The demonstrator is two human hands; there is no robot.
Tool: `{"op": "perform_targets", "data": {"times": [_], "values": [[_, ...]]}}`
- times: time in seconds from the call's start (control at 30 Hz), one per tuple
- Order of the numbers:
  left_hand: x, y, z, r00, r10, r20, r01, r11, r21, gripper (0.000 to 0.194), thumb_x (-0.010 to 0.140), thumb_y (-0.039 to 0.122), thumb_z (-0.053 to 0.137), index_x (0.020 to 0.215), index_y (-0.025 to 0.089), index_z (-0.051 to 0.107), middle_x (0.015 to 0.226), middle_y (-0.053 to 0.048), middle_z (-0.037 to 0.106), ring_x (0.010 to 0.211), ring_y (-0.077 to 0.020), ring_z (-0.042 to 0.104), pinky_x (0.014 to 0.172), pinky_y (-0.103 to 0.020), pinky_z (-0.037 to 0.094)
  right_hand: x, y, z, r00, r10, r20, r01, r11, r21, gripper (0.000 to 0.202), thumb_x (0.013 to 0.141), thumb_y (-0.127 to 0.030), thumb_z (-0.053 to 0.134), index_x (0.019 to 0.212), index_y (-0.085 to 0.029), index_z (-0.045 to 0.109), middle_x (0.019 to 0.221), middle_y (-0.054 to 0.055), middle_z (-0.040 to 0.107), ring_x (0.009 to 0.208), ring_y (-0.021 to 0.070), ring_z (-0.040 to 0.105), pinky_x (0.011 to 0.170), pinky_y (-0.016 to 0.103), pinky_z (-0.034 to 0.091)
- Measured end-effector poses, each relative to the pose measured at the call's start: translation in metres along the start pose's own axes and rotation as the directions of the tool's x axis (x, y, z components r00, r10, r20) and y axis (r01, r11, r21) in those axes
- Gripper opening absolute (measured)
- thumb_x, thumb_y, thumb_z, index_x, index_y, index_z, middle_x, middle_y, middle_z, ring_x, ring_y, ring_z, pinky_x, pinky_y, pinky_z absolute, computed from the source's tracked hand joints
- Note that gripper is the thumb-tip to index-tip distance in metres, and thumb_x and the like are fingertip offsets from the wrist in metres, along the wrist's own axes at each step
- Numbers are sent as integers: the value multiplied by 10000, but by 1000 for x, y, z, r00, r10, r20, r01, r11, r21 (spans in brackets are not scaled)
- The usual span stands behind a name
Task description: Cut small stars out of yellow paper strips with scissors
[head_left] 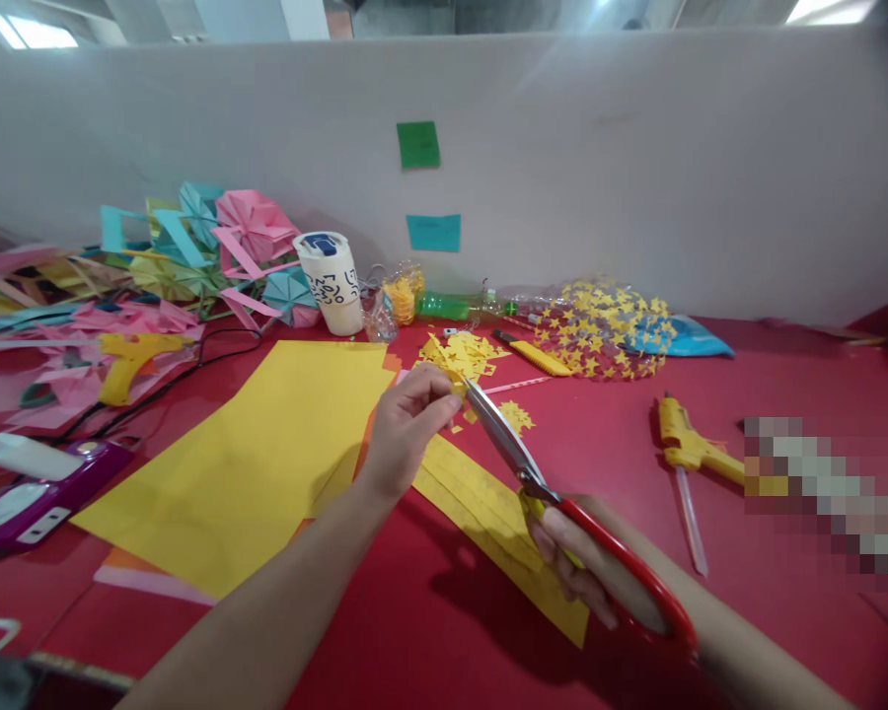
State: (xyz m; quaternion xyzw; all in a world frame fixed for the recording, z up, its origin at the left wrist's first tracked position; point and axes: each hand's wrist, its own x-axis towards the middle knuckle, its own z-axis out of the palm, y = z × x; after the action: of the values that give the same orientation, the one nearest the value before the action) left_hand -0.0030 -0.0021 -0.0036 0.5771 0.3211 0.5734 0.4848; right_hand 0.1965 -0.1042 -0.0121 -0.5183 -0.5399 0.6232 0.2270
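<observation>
My right hand is wrapped round the red handles of a pair of scissors, whose blades point up and left. At their tips, my left hand pinches a small piece of yellow paper. The blades look nearly closed beside that piece. Below my hands lie yellow paper strips on the red table. Just beyond my left hand is a pile of yellow paper scraps, and small yellow paper stars lie right of the blades.
Large yellow sheets cover the table's left. A yellow glue gun lies right, another glue gun left, near a purple power strip. Behind stand a white cup, a green bottle, a yellow cutter and a star-filled clear bag.
</observation>
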Motion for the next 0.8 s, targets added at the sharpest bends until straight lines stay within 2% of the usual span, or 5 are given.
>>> {"op": "perform_targets", "data": {"times": [0.1, 0.23, 0.5, 0.63, 0.8], "values": [[-1, 7, 2, 997, 73, -15, -71, 991, 117, 181, 758, 175, 617, 584, 169, 569, 1036, -53, 580, 935, -171, 543, 602, -235, 430, -2, 2, 1, 999, -33, -1, 33, 999, 31, 552, 828, -727, 400, 669, -200, 444, 378, -110, 359, 271, 37, 307, 339, 174, 315], [-2, 13, 3, 998, 44, 54, -51, 990, 129, 186, 776, 159, 559, 590, 167, 555, 1175, -73, 570, 985, -206, 556, 560, -245, 433, -1, 5, 0, 999, -17, 28, 16, 998, 59, 518, 852, -688, 412, 681, -200, 448, 359, -119, 351, 267, 39, 313, 388, 194, 357], [-3, 16, 1, 986, 160, 55, -169, 953, 250, 191, 754, 125, 576, 573, 174, 540, 1176, -65, 568, 1050, -221, 529, 828, -338, 427, -4, 2, 1, 1000, 12, 27, -13, 999, 48, 553, 837, -717, 397, 670, -193, 448, 387, -117, 338, 265, 29, 307, 354, 175, 311], [-3, 14, 0, 985, 113, 133, -132, 980, 146, 203, 778, 115, 538, 590, 175, 489, 1060, -68, 616, 915, -190, 558, 759, -316, 429, -4, 3, 2, 998, 20, 64, -26, 995, 93, 545, 849, -699, 406, 674, -186, 468, 399, -115, 343, 280, 25, 313, 380, 173, 340], [-2, 4, -2, 992, 86, 92, -98, 986, 134, 196, 791, 164, 557, 599, 175, 514, 892, -48, 587, 835, -170, 543, 752, -297, 431, -2, 10, 3, 997, 43, 67, -53, 988, 147, 544, 832, -710, 413, 679, -191, 473, 365, -113, 336, 271, 39, 302, 331, 155, 283]]}}
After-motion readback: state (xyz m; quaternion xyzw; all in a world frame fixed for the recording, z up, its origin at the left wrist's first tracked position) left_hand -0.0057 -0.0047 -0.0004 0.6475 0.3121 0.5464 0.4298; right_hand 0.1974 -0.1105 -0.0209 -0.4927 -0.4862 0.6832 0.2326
